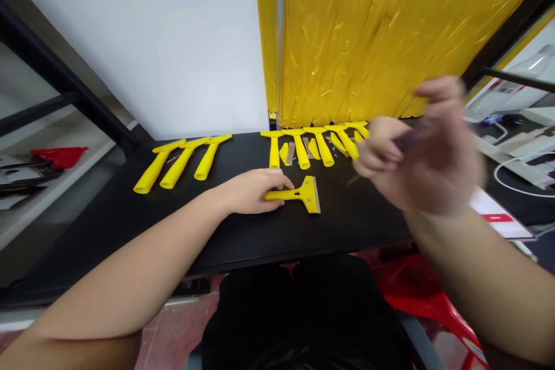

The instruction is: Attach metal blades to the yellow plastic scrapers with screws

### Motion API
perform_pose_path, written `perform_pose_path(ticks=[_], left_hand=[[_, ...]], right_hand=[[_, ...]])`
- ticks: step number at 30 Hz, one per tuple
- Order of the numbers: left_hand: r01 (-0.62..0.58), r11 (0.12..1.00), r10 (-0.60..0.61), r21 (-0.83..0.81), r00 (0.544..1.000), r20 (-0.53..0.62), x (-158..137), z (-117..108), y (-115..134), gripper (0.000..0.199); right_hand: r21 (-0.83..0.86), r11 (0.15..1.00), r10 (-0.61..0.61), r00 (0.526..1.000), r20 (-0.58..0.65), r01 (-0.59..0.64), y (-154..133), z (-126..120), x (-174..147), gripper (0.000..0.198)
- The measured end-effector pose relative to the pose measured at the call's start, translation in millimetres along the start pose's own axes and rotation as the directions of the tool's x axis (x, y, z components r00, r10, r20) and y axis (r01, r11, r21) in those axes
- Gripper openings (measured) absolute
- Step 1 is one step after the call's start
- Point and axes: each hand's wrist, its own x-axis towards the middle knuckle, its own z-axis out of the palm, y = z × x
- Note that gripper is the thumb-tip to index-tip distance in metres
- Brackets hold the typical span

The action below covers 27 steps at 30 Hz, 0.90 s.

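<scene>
My left hand (255, 192) is closed round the handle of a yellow scraper (309, 195), which lies on the black table with its metal blade facing right. Two screw heads show on the scraper's head. Raised above the table's right side, my right hand (427, 156) is smeared by motion. Its fingers are curled round a screwdriver (405, 140) with a dark handle; a thin shaft seems to point down and left. Behind the held scraper stretches a row of yellow scraper handles (323, 147), with loose yellow head plates (314, 149), blades (290, 153) and small screws among them.
Three more yellow scraper handles (177, 166) lie on the black table (182, 231) at left. A white panel (195, 40) and yellow plastic sheeting (368, 29) rise behind. Right are a white cable (515, 185) and a bottle (511, 87); a red stool (425, 295) stands below.
</scene>
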Motion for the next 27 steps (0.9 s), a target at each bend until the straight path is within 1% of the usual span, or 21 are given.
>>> perform_pose_path(ticks=[1,2,4,6,8,10,14,17,19,21,23,27], left_hand=[[-0.014,1.0,0.014,-0.003,1.0,0.002,0,0,0,0.036],[-0.026,1.0,0.026,-0.004,1.0,0.007,0,0,0,0.036],[-0.035,0.999,0.035,-0.004,0.999,0.015,-1,0,-1,0.036],[-0.025,1.0,0.025,-0.002,1.0,0.017,-1,1,-2,0.036],[-0.009,1.0,0.009,0.009,1.0,0.013,-2,2,-2,0.037],[-0.001,1.0,0.001,0.023,1.0,0.007,-3,2,-1,0.036],[-0.01,0.999,0.01,0.046,1.0,0.017,-5,-1,5,0.032],[-0.01,1.0,0.01,-0.007,1.0,-0.012,-6,-6,13,0.031],[0.027,0.998,-0.028,-0.06,1.0,-0.009,-7,-7,19,0.033],[0.098,0.993,-0.097,-0.061,0.995,0.017,-7,-6,22,0.035],[0.139,0.99,-0.138,-0.018,0.99,0.024,-7,-2,22,0.035],[0.083,0.996,-0.083,0.024,0.997,0.0,-5,4,18,0.03]], right_hand=[[0.122,0.991,-0.061,0.998,0.026,0.058,7,6,8,0.045],[0.182,0.982,-0.059,0.996,0.068,0.045,16,11,18,0.047],[0.203,0.979,0.006,0.988,0.155,-0.038,40,16,41,0.05],[0.203,0.971,0.078,0.97,0.23,-0.126,64,17,58,0.051],[0.241,0.959,0.092,0.967,0.236,-0.15,81,14,65,0.051],[0.29,0.947,0.078,0.975,0.207,-0.137,91,9,64,0.049],[0.353,0.926,0.074,0.981,0.179,-0.134,89,-6,56,0.042],[0.411,0.905,0.064,0.99,0.125,-0.111,77,-20,58,0.038],[0.441,0.893,0.062,0.995,0.082,-0.092,69,-29,62,0.033],[0.45,0.889,0.061,0.996,0.057,-0.081,62,-36,64,0.029],[0.441,0.895,0.051,0.998,0.048,-0.067,59,-38,64,0.026],[0.406,0.912,0.025,0.997,0.079,-0.055,61,-32,60,0.024]])
